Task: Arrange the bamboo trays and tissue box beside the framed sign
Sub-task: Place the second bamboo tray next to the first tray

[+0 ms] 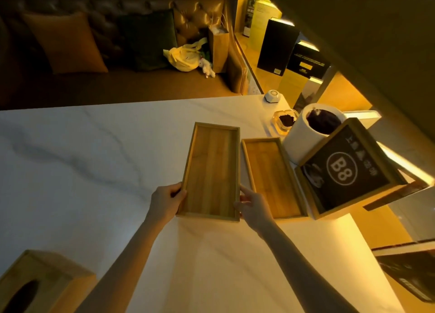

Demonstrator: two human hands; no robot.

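Note:
A long bamboo tray (211, 169) lies lengthwise on the white marble table (70, 166). My left hand (167, 201) grips its near left corner, and my right hand (253, 206) holds its near right corner. A second bamboo tray (270, 178) rests just to its right, against the framed sign (346, 169) marked "B8". The bamboo tissue box (40, 283) stands at the table's near left corner, away from both hands.
A white cylindrical bin (303, 136) stands behind the sign, with a glass ashtray (286, 121) and a small white call button (273, 96) further back. A sofa with cushions lies beyond the table. Dark boxes stand on the lit shelf at right.

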